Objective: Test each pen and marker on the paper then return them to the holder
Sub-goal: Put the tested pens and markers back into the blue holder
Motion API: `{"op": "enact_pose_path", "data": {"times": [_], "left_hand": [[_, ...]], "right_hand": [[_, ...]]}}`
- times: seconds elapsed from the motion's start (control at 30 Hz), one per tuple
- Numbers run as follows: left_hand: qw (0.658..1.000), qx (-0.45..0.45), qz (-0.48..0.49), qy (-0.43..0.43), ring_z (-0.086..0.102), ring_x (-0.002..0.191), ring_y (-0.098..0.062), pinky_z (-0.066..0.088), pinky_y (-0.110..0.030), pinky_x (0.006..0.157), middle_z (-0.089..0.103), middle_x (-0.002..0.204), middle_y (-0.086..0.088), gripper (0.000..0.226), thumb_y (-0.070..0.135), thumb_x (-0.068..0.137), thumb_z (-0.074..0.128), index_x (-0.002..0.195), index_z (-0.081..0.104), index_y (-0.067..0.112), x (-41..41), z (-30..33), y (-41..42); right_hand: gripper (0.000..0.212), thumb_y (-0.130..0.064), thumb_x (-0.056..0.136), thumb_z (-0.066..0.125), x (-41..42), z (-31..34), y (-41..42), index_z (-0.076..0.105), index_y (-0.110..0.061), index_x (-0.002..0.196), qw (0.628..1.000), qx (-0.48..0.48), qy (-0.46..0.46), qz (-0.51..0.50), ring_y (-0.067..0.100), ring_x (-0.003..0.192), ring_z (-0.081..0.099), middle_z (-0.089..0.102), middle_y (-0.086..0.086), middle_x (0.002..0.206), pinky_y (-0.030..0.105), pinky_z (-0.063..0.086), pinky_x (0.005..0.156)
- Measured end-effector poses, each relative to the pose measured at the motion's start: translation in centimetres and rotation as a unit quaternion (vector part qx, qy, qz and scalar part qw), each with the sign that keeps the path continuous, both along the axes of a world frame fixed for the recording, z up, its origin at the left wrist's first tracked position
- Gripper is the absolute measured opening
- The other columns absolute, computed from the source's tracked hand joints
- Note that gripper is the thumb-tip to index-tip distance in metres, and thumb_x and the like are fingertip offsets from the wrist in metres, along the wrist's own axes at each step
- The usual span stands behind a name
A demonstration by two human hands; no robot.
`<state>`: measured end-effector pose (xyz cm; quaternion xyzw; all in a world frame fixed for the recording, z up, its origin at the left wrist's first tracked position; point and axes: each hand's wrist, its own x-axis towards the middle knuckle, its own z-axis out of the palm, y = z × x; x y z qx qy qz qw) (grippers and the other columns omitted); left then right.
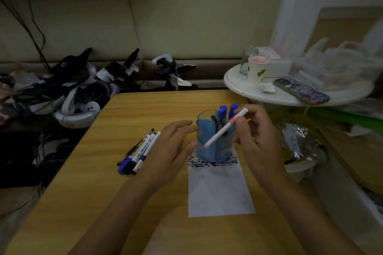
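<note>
The right hand (256, 138) pinches a slim white pen (226, 127), held slanted in front of the translucent blue plastic holder (214, 147) standing on the white paper sheet (219, 190). The left hand (165, 151) hovers with relaxed fingers beside several loose markers (137, 151) on the wooden counter (103, 203).

no text, brand or number can be read anywhere. the white marker (145, 147) lying on the surface (103, 192) carries small dark print along its barrel, too blurred to make out. the dark cap (68, 64) at the far left bears a small pale mark, shape unclear. the phone case (302, 91) shows patterned figures, no legible lettering.
</note>
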<state>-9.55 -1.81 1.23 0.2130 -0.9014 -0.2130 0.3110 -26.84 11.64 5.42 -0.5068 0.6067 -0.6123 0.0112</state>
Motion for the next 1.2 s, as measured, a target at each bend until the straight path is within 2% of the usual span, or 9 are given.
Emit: {"op": "enact_pose_path", "data": {"times": [0.17,0.37,0.53,0.63,0.73,0.83,0.97,1.07,1.2], "left_hand": [[1.000,0.021,0.002,0.000,0.028,0.138,0.001,0.024,-0.015,0.107,0.036,0.149,0.017,0.046,0.039,0.102,0.044,0.147,0.040,0.033,-0.1,-0.2,0.2],[1.000,-0.002,-0.024,-0.008,0.031,0.140,-0.004,0.029,-0.021,0.110,0.036,0.150,0.015,0.039,0.037,0.103,0.040,0.141,0.049,0.031,-0.2,0.0,0.5],[1.000,0.012,-0.027,-0.007,0.026,0.144,-0.004,0.029,-0.030,0.114,0.029,0.156,0.017,0.044,0.037,0.103,0.041,0.146,0.042,0.031,-0.2,-0.1,0.6],[0.999,0.011,-0.032,-0.014,0.025,0.144,-0.002,0.030,-0.032,0.114,0.028,0.157,0.017,0.044,0.036,0.103,0.039,0.147,0.042,0.029,-0.3,0.0,0.6],[0.999,0.002,-0.026,-0.022,0.025,0.143,0.000,0.028,-0.023,0.112,0.030,0.156,0.017,0.042,0.034,0.103,0.038,0.145,0.045,0.031,-0.3,0.0,0.7],[0.999,-0.015,-0.025,-0.023,0.028,0.141,-0.002,0.026,-0.019,0.109,0.034,0.154,0.016,0.041,0.029,0.104,0.038,0.143,0.047,0.032,-0.3,-0.2,0.6],[0.999,-0.016,-0.041,-0.007,0.034,0.140,-0.008,0.035,-0.032,0.111,0.039,0.152,0.012,0.042,0.018,0.103,0.041,0.142,0.050,0.028,-0.2,-0.2,0.4],[0.999,0.009,-0.050,0.001,0.034,0.140,-0.007,0.036,-0.038,0.112,0.042,0.151,0.012,0.045,0.014,0.101,0.040,0.144,0.049,0.025,0.1,0.3,0.6],[0.998,0.028,-0.051,0.003,0.032,0.141,-0.001,0.034,-0.036,0.115,0.041,0.151,0.015,0.050,0.011,0.100,0.041,0.146,0.044,0.029,0.6,0.8,0.3]], "right_hand": [[0.023,-0.042,0.100,0.044,0.2,0.3,0.1,0.056,-0.025,0.110,1.000,-0.018,-0.018,-0.006,0.017,0.068,0.064,0.066,-0.007,0.089,0.041,0.056,0.058],[0.016,-0.038,0.101,0.045,0.0,0.4,0.0,0.056,-0.029,0.108,0.999,-0.036,-0.020,-0.019,0.019,0.065,0.061,0.065,-0.007,0.091,0.050,0.053,0.057],[0.011,-0.032,0.103,0.047,-0.4,1.0,0.3,0.054,-0.039,0.108,0.996,-0.069,-0.031,-0.038,0.015,0.066,0.062,0.067,-0.009,0.092,0.031,0.052,0.058],[0.010,-0.033,0.103,0.047,-0.3,0.8,0.3,0.055,-0.036,0.108,0.997,-0.059,-0.018,-0.055,0.017,0.066,0.061,0.067,-0.008,0.092,0.040,0.052,0.057],[0.016,-0.040,0.102,0.046,0.0,0.1,-0.2,0.057,-0.031,0.111,0.998,-0.012,0.010,-0.061,0.018,0.070,0.062,0.066,-0.008,0.093,0.048,0.053,0.059],[0.015,-0.035,0.103,0.049,0.3,-0.3,-0.4,0.060,-0.026,0.111,0.997,0.023,0.050,-0.058,0.011,0.070,0.061,0.065,-0.010,0.089,0.035,0.052,0.057],[0.016,-0.034,0.102,0.053,0.3,-0.7,-1.1,0.062,-0.026,0.112,0.984,0.085,0.144,-0.064,0.001,0.068,0.057,0.065,-0.014,0.090,0.013,0.037,0.055],[0.019,-0.035,0.101,0.054,0.0,-1.4,-1.5,0.063,-0.026,0.116,0.974,0.124,0.175,-0.066,-0.006,0.070,0.054,0.067,-0.018,0.095,0.009,0.035,0.057],[0.023,-0.038,0.099,0.056,-0.5,-1.9,-1.6,0.063,-0.029,0.119,0.968,0.153,0.189,-0.067,-0.004,0.073,0.054,0.071,-0.015,0.100,0.010,0.034,0.057]]}}
